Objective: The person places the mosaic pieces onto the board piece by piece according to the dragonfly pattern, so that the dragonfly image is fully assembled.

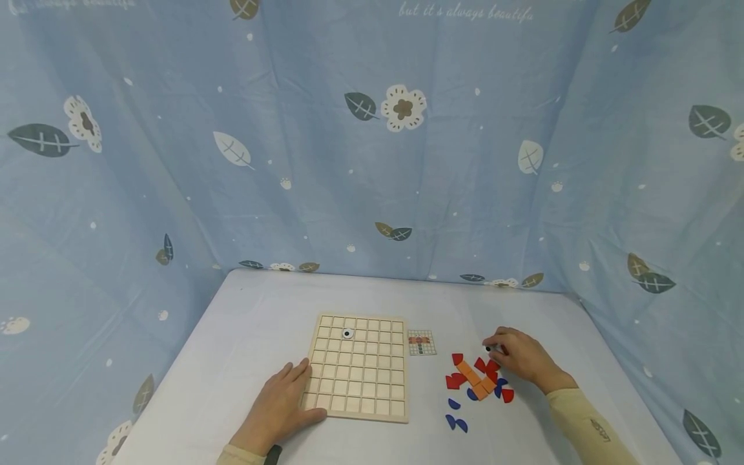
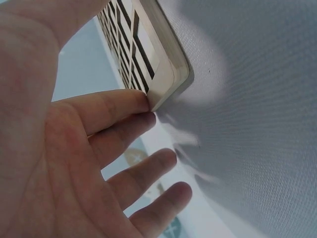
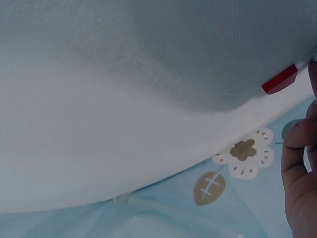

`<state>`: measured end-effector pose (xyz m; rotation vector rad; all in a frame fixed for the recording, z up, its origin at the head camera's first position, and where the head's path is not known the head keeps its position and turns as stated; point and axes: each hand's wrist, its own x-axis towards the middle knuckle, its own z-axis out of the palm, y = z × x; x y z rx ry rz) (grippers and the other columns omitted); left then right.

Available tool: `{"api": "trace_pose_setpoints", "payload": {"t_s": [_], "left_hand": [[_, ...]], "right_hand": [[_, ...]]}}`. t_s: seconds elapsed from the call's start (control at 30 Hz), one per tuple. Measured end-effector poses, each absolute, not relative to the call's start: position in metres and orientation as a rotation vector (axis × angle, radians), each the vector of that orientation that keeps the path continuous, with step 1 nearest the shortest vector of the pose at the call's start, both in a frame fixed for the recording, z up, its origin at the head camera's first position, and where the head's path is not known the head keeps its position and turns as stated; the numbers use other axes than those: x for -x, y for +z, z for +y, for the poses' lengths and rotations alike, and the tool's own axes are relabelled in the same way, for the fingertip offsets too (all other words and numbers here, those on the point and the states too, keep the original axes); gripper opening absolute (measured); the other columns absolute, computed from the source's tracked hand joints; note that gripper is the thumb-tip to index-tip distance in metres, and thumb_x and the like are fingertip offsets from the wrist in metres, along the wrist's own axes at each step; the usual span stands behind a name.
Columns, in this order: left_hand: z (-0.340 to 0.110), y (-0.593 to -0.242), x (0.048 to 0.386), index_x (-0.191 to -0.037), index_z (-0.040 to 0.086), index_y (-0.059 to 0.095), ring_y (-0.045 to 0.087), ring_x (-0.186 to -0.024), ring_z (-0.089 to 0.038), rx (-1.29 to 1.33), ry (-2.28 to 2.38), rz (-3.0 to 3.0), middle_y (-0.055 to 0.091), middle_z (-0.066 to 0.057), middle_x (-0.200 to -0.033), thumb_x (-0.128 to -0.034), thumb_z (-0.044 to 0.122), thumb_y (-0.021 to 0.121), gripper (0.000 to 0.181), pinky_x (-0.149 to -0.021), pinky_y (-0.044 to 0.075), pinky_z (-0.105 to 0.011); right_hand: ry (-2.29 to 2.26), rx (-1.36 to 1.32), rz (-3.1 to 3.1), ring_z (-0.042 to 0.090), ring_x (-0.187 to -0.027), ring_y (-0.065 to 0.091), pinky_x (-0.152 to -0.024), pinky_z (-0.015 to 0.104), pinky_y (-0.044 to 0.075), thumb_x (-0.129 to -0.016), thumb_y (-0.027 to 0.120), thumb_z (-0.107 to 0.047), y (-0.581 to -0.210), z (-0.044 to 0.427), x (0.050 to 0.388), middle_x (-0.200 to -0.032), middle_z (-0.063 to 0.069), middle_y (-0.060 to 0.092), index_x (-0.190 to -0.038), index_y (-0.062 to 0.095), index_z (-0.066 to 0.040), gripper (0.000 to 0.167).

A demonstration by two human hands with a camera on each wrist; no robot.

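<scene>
A square wooden grid board [image 1: 405, 387] lies on the table, with one white eye tile [image 1: 348, 334] with a black dot in an upper cell. My left hand [image 1: 279, 403] rests at its front left corner, fingers fairly straight along the left edge and thumb at the front edge. In the left wrist view the fingertips touch the board's rim [image 2: 171, 74]. Over the loose pieces, my right hand [image 1: 526, 356] pinches another eye tile [image 1: 488, 349] between thumb and fingers. Only part of that hand [image 3: 299, 163] shows in the right wrist view; the tile is hidden there.
Orange squares [image 1: 467, 372] and several red pieces [image 1: 452, 382] lie in a heap right of the board. Blue pieces [image 1: 454, 404] are scattered in front. A small pattern card [image 1: 421, 342] lies beside the board. A patterned blue curtain [image 1: 465, 194] surrounds the white table [image 1: 261, 310].
</scene>
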<state>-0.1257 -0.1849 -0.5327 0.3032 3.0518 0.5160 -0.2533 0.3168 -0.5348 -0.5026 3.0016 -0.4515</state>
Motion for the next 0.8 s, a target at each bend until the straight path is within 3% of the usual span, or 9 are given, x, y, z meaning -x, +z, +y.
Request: {"api": "trace_pose_setpoints", "payload": {"t_s": [0.4, 0.8], "left_hand": [[-0.185, -0.536, 0.126, -0.14, -0.007, 0.055, 0.046, -0.136, -0.047, -0.311, 0.52, 3.053, 0.05, -0.02, -0.15, -0.0751, 0.063, 0.08, 0.098, -0.112, 0.039, -0.059], [-0.186, -0.533, 0.124, -0.139, -0.007, 0.056, 0.047, -0.134, -0.048, -0.321, 0.539, 3.071, 0.051, -0.021, -0.149, -0.0743, 0.059, 0.082, 0.097, -0.111, 0.04, -0.059]], "right_hand": [[-0.451, 0.481, 3.014, 0.015, -0.088, 0.062, -0.083, 0.041, 0.062, -0.085, 0.084, -0.02, -0.532, 0.316, 0.252, -0.099, -0.004, 0.065, -0.111, 0.078, -0.018, 0.026], [-0.488, 0.652, 3.163, 0.019, -0.097, 0.065, -0.087, 0.043, 0.061, -0.084, 0.084, -0.026, -0.518, 0.282, 0.255, -0.102, -0.005, 0.067, -0.111, 0.077, -0.019, 0.029]]}}
